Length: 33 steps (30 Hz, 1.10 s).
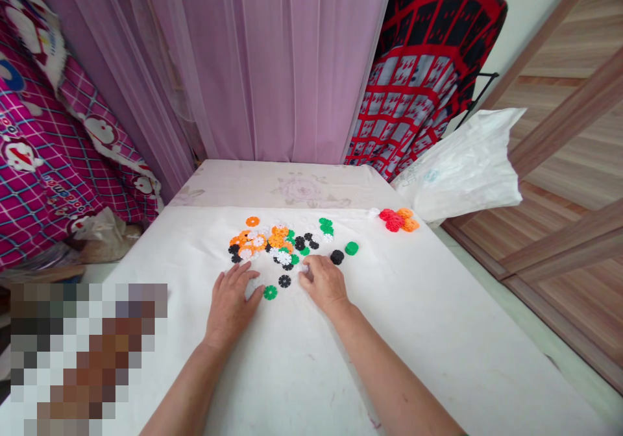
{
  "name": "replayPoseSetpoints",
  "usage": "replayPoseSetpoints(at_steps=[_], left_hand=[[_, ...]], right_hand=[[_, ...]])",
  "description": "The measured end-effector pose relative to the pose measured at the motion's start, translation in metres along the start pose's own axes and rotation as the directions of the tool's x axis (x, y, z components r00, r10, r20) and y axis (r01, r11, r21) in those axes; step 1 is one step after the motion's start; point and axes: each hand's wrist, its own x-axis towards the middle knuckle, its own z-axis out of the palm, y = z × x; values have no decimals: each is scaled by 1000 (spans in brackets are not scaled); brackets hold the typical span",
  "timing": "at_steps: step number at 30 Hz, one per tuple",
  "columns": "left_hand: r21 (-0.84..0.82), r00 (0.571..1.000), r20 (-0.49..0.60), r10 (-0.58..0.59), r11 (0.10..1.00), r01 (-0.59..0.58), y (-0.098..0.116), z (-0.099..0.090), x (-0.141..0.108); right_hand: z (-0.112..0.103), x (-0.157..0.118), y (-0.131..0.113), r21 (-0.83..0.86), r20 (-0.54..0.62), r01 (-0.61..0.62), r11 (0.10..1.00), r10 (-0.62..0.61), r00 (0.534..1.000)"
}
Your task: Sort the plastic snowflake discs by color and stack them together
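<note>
A loose pile of notched plastic snowflake discs in orange (278, 236), black, green and white lies on the white cloth. My left hand (232, 300) rests at the near left of the pile, fingers apart, with pale discs partly visible beside them. Just right of its thumb is a green disc (270, 292), and a black disc (285, 281) lies between my two hands. My right hand (325, 283) is closed in a pinch on a white disc (302, 268), mostly hidden by the fingers. Beyond its knuckles sit a black stack (337, 257) and a green stack (351, 248) of discs.
Red discs (391, 220) and orange discs (407, 220) are gathered near the table's right edge. A white plastic bag (462, 167) stands beyond that edge. Purple curtains (287, 66) hang behind the table (438, 332). A blurred patch covers the lower left.
</note>
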Motion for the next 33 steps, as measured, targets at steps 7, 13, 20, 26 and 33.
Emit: replayPoseSetpoints(at_steps=[7, 13, 20, 26, 33], left_hand=[[1, 1000, 4, -7, 1000, 7, 1, -1, 0], [-7, 1000, 15, -16, 1000, 16, 1, -2, 1], [-14, 999, 43, -21, 1000, 22, 2, -3, 1], [0, 1000, 20, -9, 1000, 9, 3, -3, 0], [11, 1000, 8, 11, 1000, -11, 1, -2, 0]], right_hand=[[4, 3, -1, -16, 40, -7, 1000, 8, 999], [-3, -8, 8, -102, 8, -67, 992, 68, 998], [-16, -4, -10, -21, -13, 33, 999, -34, 999], [-3, 4, -37, 82, 149, 128, 988, -139, 979], [0, 1, -35, 67, 212, 152, 986, -163, 964]])
